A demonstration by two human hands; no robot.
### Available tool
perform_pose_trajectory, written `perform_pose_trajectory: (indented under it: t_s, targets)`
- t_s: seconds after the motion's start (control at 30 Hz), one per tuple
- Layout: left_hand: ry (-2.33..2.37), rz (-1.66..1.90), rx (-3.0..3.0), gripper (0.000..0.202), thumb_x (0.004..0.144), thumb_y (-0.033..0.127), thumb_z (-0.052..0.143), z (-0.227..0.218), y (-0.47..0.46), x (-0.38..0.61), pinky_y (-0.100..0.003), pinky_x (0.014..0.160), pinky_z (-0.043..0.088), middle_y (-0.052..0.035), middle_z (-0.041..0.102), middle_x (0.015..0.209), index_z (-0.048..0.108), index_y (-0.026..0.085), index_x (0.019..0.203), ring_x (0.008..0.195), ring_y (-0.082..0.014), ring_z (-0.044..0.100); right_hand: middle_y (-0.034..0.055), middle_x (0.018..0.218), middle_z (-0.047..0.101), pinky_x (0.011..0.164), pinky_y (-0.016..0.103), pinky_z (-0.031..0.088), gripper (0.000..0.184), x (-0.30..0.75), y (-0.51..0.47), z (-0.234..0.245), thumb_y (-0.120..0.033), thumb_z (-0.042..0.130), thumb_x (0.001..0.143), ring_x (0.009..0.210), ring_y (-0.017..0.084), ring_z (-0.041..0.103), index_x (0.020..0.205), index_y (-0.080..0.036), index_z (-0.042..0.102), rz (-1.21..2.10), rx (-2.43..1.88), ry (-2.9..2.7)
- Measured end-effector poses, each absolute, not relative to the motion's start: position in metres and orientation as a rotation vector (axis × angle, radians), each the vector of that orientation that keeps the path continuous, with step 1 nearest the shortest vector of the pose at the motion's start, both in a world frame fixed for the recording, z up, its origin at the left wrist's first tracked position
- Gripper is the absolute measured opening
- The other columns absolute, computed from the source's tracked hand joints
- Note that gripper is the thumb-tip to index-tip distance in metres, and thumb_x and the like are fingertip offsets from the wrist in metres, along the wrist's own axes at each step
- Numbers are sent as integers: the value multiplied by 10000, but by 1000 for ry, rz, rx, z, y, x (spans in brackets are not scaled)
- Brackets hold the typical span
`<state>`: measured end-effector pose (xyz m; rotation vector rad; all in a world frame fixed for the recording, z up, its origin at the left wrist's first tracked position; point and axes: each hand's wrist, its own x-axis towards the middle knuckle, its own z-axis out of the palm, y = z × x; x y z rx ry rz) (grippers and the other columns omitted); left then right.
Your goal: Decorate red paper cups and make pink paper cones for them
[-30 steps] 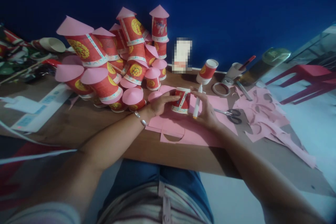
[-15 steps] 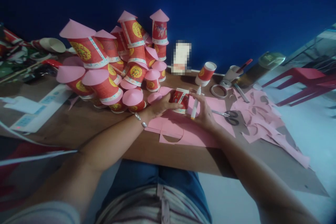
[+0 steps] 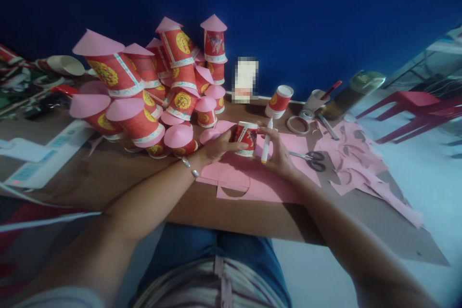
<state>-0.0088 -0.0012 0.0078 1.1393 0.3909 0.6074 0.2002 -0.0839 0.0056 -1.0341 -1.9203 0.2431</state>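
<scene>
My left hand (image 3: 216, 146) grips a red paper cup (image 3: 247, 137) that stands upside down on a sheet of pink paper (image 3: 260, 180). My right hand (image 3: 279, 156) touches the cup's right side and holds a white marker pen (image 3: 266, 141) upright beside it. A half-circle is cut out of the pink paper's near edge, below my hands. A bracelet sits on my left wrist.
A pile of red cups topped with pink paper cones (image 3: 151, 91) rises at the back left. Scissors (image 3: 311, 159), a tape roll (image 3: 298, 125), another red cup (image 3: 279, 101) and pink scraps (image 3: 357, 159) lie to the right. A red plastic chair (image 3: 415, 110) stands beyond the wooden table (image 3: 108, 173).
The cup was tipped toward my left hand half a second ago and now stands straight again. Both hands stay around it; the view has shifted slightly left.
</scene>
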Motion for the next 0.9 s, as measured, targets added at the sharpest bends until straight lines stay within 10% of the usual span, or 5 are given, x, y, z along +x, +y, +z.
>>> perform_pose_trajectory:
  t_s: [0.33,0.7,0.9]
  targets:
    - [498,730,1269,539,724,299,851,12,-4,-7,-339,836,531,-67,689,1093,585,186,1180,958,-199,664,157,1511,513,1009,564,566,745,201,-83,1,-411,769,874,1317,338,587,1492,-321,363,260,-1028,-1890]
    - [552,727,1251,575,702,300,876,13,-7,-6,-360,793,534,-61,704,1002,550,187,1162,869,-202,678,50,904,581,692,413,590,328,200,-94,19,-283,571,1002,775,223,621,1324,-311,628,-124,-1161,-1814]
    - [428,733,1107,538,715,250,843,12,-3,-8,-356,851,535,-79,711,1083,577,165,1175,953,-216,685,83,1035,626,742,393,599,368,197,-97,18,-305,559,1014,853,223,658,1380,-293,591,-83,-1160,-1907]
